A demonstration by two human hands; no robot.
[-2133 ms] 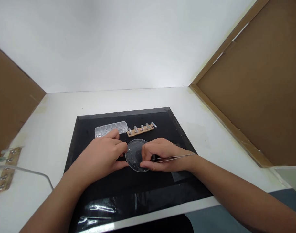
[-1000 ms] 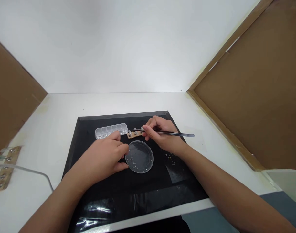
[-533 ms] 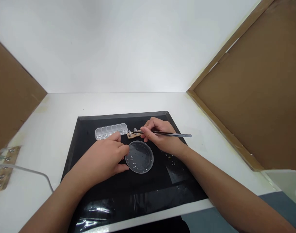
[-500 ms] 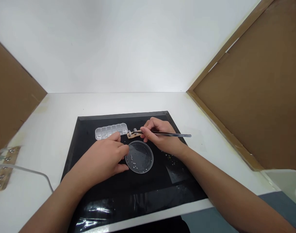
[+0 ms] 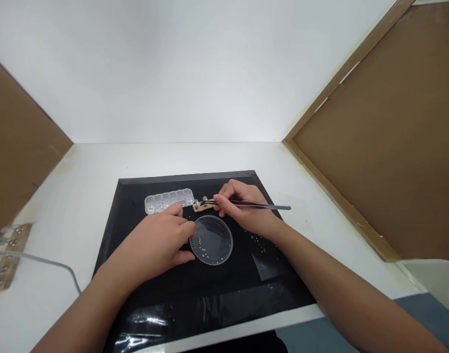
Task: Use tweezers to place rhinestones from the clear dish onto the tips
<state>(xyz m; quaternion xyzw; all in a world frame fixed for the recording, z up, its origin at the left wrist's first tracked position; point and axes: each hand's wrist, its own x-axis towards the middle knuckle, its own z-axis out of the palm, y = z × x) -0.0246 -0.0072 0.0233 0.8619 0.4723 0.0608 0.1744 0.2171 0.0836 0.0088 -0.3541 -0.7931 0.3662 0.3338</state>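
Note:
My left hand rests at the left of a round clear petri dish, thumb and a finger at its rim, the other fingers partly curled. Small shiny bits lie in the dish, mostly on its left side. My right hand pinches a pair of long dark tweezers, whose tips point left over a small wooden strip. Small clear pieces and metal fittings stand on that strip. Its right end is hidden behind my right fingers. A clear compartment box with glittery contents sits just beyond my left hand.
A black mat lies on the white table. Tiny loose bits are scattered right of the dish. At the far left a wooden block with metal fittings lies by a grey cable. Brown panels flank the table.
The two prongs of the tweezers show slightly more apart near the tips, still over the wooden strip. My left hand and the dish keep their places; the whole view has shifted slightly.

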